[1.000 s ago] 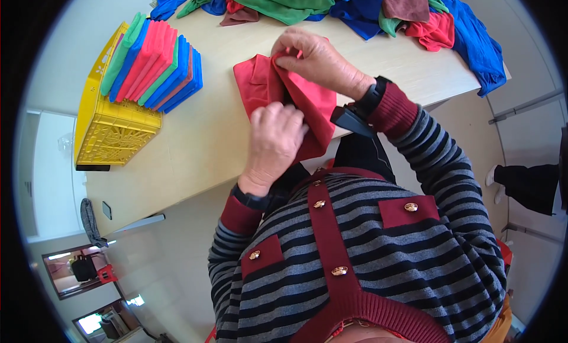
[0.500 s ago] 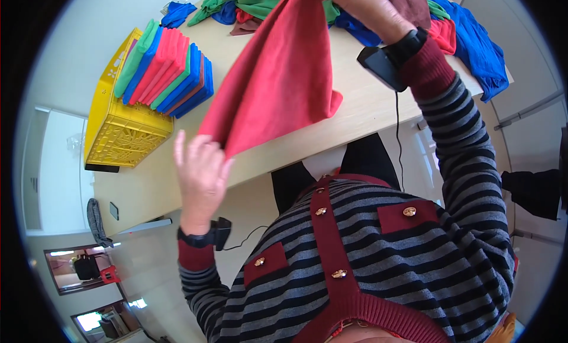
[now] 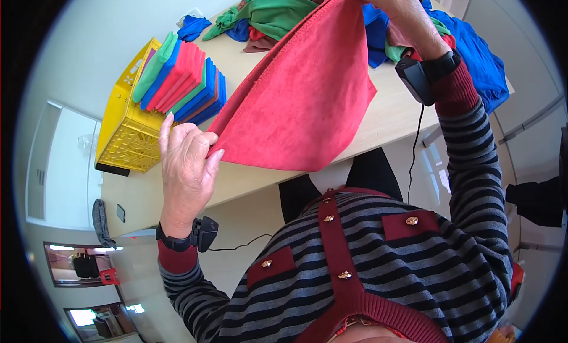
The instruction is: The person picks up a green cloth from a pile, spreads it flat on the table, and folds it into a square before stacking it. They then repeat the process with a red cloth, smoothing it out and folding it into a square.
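A red cloth hangs stretched between my two hands, above the near edge of the table. My left hand pinches its lower left corner between thumb and fingers, with the index finger sticking up. At the upper right, my right hand is closed on the opposite corner; its fingertips are partly cut off by the picture's top edge. The cloth sags into a fold between the two corners, and its bottom edge droops toward my lap.
A yellow plastic basket at the left holds a row of folded cloths in green, blue, red and brown. Loose green cloths and blue cloths lie heaped along the far side. A phone rests on the table's left end.
My right hand has moved right and slightly down, pulling the red cloth wider and tauter. The left hand has shifted a little left, its grip on the corner now plainer.
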A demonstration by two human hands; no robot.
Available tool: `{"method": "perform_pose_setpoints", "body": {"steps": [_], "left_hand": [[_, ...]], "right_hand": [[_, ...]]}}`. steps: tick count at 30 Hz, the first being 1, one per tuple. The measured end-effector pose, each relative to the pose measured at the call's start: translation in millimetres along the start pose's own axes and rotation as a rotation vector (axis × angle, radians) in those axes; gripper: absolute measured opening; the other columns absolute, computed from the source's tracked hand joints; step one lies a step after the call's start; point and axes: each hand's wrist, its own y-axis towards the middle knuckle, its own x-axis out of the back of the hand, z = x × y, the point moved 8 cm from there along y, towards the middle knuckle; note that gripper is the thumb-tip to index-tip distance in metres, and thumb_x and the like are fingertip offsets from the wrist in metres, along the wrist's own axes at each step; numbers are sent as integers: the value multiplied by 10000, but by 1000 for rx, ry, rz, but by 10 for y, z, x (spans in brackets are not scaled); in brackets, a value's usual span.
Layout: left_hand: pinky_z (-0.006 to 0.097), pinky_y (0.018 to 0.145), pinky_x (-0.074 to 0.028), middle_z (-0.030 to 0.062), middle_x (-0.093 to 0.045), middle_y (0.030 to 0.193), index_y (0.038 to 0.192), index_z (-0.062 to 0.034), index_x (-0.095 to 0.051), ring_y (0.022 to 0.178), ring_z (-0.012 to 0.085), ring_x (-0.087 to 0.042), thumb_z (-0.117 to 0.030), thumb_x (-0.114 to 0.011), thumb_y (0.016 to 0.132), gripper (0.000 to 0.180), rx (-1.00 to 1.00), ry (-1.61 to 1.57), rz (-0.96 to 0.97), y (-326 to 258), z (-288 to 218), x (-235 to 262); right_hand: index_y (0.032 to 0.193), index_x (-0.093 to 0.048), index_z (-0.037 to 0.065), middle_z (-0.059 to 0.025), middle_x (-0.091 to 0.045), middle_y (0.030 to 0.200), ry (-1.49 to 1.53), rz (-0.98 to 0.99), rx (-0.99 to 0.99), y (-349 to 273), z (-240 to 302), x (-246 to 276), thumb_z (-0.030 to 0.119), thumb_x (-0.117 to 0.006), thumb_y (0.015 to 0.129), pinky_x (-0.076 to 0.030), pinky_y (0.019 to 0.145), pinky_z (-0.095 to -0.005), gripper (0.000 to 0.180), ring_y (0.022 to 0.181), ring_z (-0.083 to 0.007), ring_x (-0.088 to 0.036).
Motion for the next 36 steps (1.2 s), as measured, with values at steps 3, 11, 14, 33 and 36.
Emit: {"method": "perform_pose_setpoints", "body": {"steps": [3,11,14,33,36], "left_hand": [[553,1133,-335,83,-572,911,957,-62,-579,999,293,-577,-1,-800,702,343,71,16,-12,-58,88,-64],[498,1086,-396,102,-596,950,904,-50,-573,1032,293,-575,-22,-801,723,293,77,174,-13,-13,127,144],[438,1038,-434,106,-605,970,895,-42,-563,1022,293,-588,-8,-786,752,267,143,4,-60,-40,306,201],[334,744,-502,140,-635,904,975,-5,-601,821,250,-644,-46,-636,923,74,255,-265,-78,941,1269,-569],[370,763,-507,154,-648,933,976,-15,-611,863,320,-641,-57,-642,917,79,184,-243,-212,1262,1353,-653]], "right_hand": [[1015,-675,30,16,-629,940,68,42,49,-4,1,-24,51,-589,988,-457,842,-251,92,893,-97,-563],[1019,-678,31,4,-641,949,105,5,46,-85,127,86,79,-622,976,-458,872,-259,85,912,-102,-576],[1024,-676,31,4,-641,956,140,-27,46,-118,177,198,89,-624,978,-455,880,-259,90,910,-104,-575],[1033,-656,-1,-7,-628,906,-97,-76,12,-60,-457,479,33,-606,973,-480,751,-247,85,828,-106,-566],[1012,-653,-7,-16,-645,913,4,-202,207,-212,-21,636,15,-603,965,-497,762,-256,72,850,-100,-586]]}}
